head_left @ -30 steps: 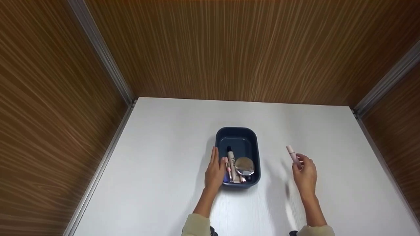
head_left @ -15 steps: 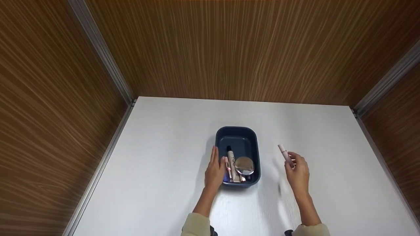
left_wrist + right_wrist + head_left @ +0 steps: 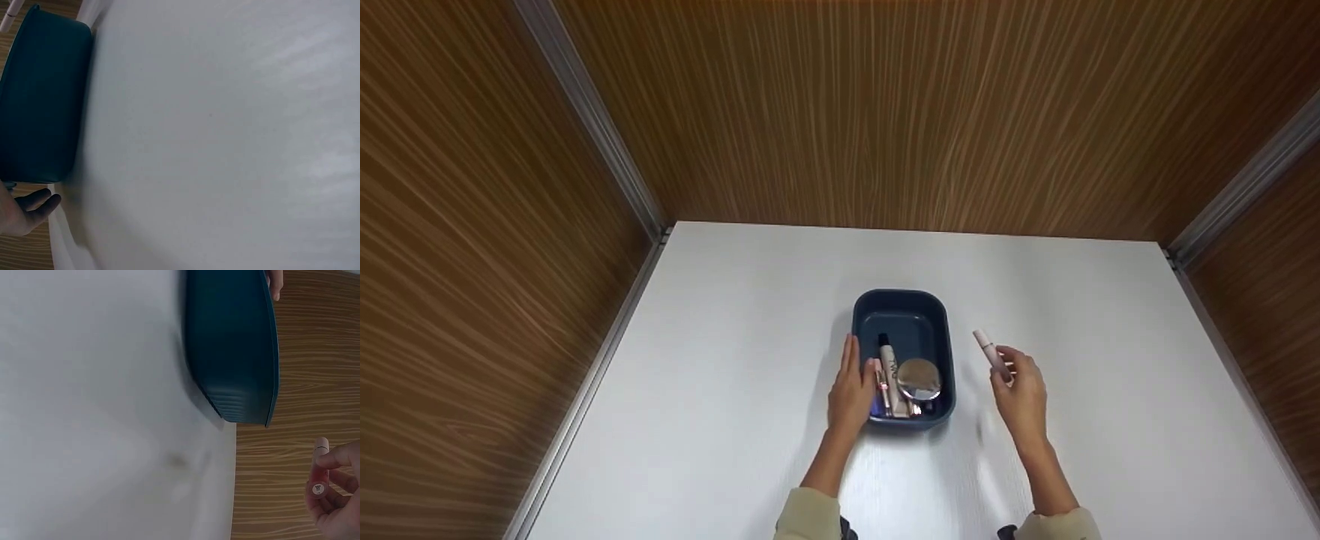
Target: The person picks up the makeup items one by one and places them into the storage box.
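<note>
A dark blue plastic bin point(image 3: 907, 328) stands on the white table with cosmetics at its near end. My left hand point(image 3: 850, 397) holds its left rim, the thumb inside and the straight fingers along the outer wall. Right of the bin, my right hand point(image 3: 1021, 397) pinches a lip gloss tube point(image 3: 988, 350) between thumb and fingers, its pale pink cap pointing up and left. In the right wrist view the lip gloss point(image 3: 319, 467) shows a reddish body and a round label on its base. Inside the bin lie a white tube with a black cap point(image 3: 889, 367) and a round silver compact point(image 3: 919, 377).
Slim pink and gold cosmetics point(image 3: 883, 390) lie beside the white tube, next to something blue point(image 3: 876, 407). Wood-grain panels point(image 3: 840, 112) with grey metal edging enclose the white table point(image 3: 720, 360) at the back and both sides.
My right hand has moved left toward the bin, carrying the lip gloss. My left hand and the bin have stayed in place.
</note>
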The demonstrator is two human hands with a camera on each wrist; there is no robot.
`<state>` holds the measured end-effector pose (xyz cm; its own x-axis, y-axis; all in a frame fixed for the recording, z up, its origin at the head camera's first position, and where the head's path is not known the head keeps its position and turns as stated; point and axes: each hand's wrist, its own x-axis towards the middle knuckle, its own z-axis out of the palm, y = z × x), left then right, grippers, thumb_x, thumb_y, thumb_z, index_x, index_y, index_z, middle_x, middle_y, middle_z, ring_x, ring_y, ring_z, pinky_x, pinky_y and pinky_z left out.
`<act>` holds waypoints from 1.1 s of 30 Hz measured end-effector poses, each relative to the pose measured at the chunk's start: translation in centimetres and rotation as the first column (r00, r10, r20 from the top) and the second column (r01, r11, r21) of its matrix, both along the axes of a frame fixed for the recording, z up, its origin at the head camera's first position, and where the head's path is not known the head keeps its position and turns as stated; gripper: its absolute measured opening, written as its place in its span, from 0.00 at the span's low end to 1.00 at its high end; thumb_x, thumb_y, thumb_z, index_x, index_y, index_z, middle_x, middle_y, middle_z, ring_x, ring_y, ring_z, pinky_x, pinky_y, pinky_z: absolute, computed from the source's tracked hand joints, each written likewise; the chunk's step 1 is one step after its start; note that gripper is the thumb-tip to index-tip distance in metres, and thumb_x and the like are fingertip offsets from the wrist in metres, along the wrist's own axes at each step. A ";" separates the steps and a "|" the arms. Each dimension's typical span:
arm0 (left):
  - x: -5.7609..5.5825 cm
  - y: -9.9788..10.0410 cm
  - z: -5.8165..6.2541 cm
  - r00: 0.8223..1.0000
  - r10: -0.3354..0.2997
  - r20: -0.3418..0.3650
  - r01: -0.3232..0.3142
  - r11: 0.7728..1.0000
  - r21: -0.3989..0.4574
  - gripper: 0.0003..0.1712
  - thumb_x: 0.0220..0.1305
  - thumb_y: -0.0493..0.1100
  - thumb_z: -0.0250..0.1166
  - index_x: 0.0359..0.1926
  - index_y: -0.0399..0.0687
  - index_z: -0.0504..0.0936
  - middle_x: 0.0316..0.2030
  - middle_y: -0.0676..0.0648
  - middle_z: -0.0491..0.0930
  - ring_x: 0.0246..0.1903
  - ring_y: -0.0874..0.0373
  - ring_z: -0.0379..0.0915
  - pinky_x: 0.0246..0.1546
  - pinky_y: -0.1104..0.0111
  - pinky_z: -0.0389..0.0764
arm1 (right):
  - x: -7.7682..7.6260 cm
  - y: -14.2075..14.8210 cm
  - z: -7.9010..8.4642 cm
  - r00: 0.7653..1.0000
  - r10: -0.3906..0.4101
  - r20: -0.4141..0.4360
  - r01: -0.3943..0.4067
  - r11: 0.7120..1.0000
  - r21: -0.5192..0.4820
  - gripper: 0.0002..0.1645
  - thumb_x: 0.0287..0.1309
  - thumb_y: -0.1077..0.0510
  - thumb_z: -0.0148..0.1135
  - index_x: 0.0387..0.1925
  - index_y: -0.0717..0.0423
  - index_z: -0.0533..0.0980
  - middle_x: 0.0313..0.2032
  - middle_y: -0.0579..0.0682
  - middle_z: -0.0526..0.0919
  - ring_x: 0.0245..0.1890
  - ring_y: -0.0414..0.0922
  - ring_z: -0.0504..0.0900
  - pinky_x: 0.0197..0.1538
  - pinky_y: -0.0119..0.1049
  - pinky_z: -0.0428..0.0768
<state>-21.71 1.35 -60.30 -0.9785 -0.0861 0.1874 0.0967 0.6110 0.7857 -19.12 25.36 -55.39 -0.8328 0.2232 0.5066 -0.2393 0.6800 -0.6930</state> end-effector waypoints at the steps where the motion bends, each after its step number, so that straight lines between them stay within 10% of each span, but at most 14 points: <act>1: 0.0 0.0 0.0 1.000 -0.001 0.003 0.001 1.000 0.001 0.30 0.71 0.52 0.44 0.70 0.48 0.53 0.70 0.53 0.48 0.55 0.45 0.66 0.39 0.50 0.73 | -0.1 -0.2 0.0 1.000 0.003 -0.005 -0.003 1.000 0.001 0.19 0.45 0.77 0.60 0.43 0.69 0.75 0.34 0.61 0.77 0.31 0.53 0.75 0.34 0.45 0.71; 33: 0.0 0.1 -0.2 1.000 0.020 0.022 -0.020 1.000 0.001 0.30 0.71 0.51 0.46 0.70 0.49 0.53 0.69 0.52 0.49 0.54 0.45 0.67 0.39 0.50 0.73 | -0.3 -4.1 0.4 0.997 0.065 0.030 -0.065 0.998 -0.007 0.20 0.44 0.76 0.60 0.43 0.67 0.75 0.35 0.58 0.78 0.33 0.52 0.77 0.36 0.47 0.72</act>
<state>-21.67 1.45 -60.50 -0.9805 -0.1064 0.1654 0.0667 0.6114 0.7885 -19.40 21.22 -55.02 -0.8604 0.1711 0.4801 -0.2620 0.6595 -0.7046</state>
